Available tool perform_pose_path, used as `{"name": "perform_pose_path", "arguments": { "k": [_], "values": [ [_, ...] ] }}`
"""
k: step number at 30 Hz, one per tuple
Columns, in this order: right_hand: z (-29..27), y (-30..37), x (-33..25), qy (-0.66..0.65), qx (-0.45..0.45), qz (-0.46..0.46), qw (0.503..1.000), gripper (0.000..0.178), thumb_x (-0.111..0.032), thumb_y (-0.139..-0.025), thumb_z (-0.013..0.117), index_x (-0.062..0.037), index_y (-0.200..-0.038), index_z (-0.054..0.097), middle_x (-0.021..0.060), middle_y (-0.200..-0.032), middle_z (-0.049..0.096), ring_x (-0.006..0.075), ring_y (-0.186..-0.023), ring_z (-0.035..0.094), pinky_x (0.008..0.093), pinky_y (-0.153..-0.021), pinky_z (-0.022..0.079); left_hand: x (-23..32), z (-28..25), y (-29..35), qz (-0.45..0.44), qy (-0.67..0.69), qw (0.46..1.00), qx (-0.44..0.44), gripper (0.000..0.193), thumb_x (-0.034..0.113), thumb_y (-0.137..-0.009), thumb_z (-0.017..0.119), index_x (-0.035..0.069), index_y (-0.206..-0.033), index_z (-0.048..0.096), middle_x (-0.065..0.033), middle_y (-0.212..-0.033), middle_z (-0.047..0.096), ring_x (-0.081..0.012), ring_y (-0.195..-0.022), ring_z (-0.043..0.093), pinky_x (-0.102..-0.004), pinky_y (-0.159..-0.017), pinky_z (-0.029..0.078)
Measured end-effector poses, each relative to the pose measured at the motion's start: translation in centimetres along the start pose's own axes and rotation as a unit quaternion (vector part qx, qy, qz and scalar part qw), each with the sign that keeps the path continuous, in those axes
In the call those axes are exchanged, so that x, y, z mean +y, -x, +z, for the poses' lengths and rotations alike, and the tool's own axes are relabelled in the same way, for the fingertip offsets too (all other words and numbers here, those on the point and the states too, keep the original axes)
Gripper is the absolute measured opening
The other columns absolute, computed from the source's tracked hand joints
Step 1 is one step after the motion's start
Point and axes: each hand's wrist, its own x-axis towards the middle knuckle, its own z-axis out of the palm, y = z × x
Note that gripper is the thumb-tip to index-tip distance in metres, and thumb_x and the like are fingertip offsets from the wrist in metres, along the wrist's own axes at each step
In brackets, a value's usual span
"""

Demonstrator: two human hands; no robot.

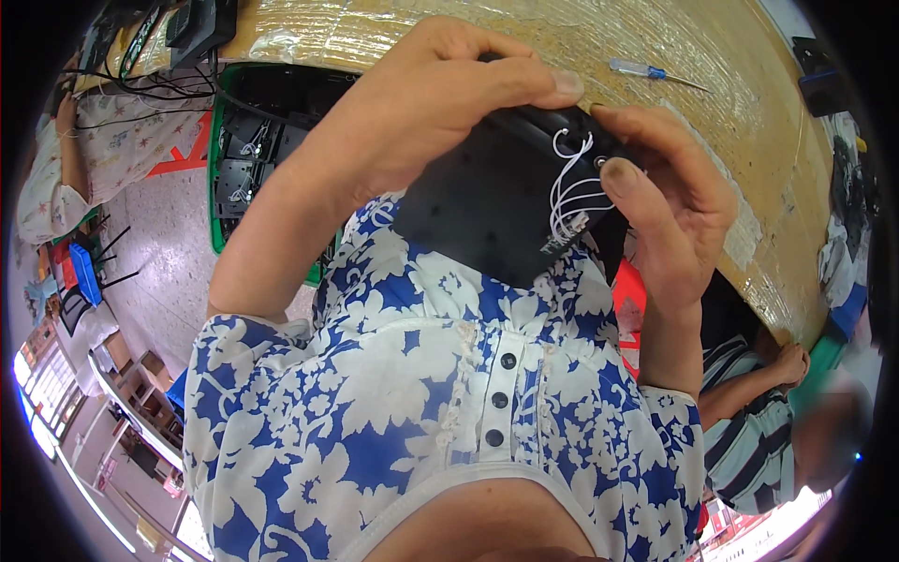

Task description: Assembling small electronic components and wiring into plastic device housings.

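Observation:
A flat black plastic panel [478, 211] is held up in front of my body, tilted, with a thicker rounded edge at its far side. My left hand [468, 89] is closed on that far edge, thumb along the top. At the right corner my right hand [670, 192] grips the panel, its thumb beside a small round metal part [601, 162]. Thin white wires [562, 192] loop out of the corner to a small white connector [567, 232] lying against the panel. The fingers behind the panel are partly hidden.
Beyond my hands is a worktable [693, 122] under shiny wrap, with a blue-handled screwdriver [651, 70] on it. A green crate [217, 178] of similar black parts stands at my left. Co-workers sit at left and right; the right one wears a striped shirt [749, 440].

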Motion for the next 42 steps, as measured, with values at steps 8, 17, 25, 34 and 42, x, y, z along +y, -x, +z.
{"name": "perform_pose_path", "arguments": {
  "k": [8, 17, 25, 34, 42],
  "values": [
    [-0.5, 0.7, 0.7, -0.107, -0.016, 0.124, 0.986, 0.020, 0.005, -0.088, 0.064, 0.0088, -0.107, 0.068, 0.0099, -0.099, 0.066, 0.0110, -0.087, 0.063, 0.0209, -0.078, 0.049, -1.0, -0.8, 0.7, -0.044, -0.053, 0.995, -0.078, 0.021, 0.011, -0.076, 0.072, 0.001, -0.095, 0.071, 0.0004, -0.082, 0.068, -0.0036, -0.074, 0.061, -0.0170, -0.072, 0.047],
    [-0.5, 0.5, 1.3, -0.119, -0.002, 0.108, 0.987, 0.017, 0.007, -0.088, 0.062, 0.0097, -0.103, 0.069, 0.0111, -0.100, 0.064, 0.0120, -0.088, 0.062, 0.0219, -0.077, 0.048, -0.6, 0.8, 1.4, -0.054, -0.043, 0.997, 0.023, 0.019, 0.005, -0.078, 0.071, -0.002, -0.095, 0.072, -0.0023, -0.081, 0.069, -0.0056, -0.074, 0.065, -0.0195, -0.073, 0.053],
    [-0.5, 1.9, 2.6, -0.096, -0.018, 0.031, 0.995, 0.018, 0.010, -0.083, 0.065, 0.0093, -0.100, 0.069, 0.0141, -0.102, 0.062, 0.0148, -0.091, 0.060, 0.0226, -0.077, 0.046, -0.7, 1.5, 2.1, -0.047, -0.005, 0.999, 0.012, 0.014, 0.002, -0.079, 0.071, -0.003, -0.093, 0.071, -0.0032, -0.081, 0.069, -0.0062, -0.074, 0.065, -0.0194, -0.073, 0.053],
    [0.0, 2.4, 2.7, -0.040, -0.026, 0.004, 0.999, 0.016, 0.010, -0.080, 0.066, 0.0083, -0.096, 0.070, 0.0146, -0.098, 0.062, 0.0178, -0.087, 0.059, 0.0241, -0.076, 0.044, -1.8, 1.4, 2.9, -0.056, -0.031, 0.998, 0.002, 0.013, 0.002, -0.081, 0.069, -0.004, -0.092, 0.070, -0.0041, -0.082, 0.070, -0.0066, -0.074, 0.065, -0.0195, -0.073, 0.053],
    [0.8, 1.9, 1.1, 0.014, -0.055, 0.007, 0.998, 0.019, 0.011, -0.076, 0.067, 0.0079, -0.094, 0.070, 0.0154, -0.094, 0.063, 0.0200, -0.089, 0.060, 0.0273, -0.078, 0.046, -2.3, 0.9, 4.5, -0.082, -0.019, 0.996, 0.041, 0.016, 0.003, -0.081, 0.070, -0.002, -0.096, 0.070, -0.0023, -0.082, 0.070, -0.0044, -0.075, 0.064, -0.0182, -0.072, 0.051]
  ]
}}
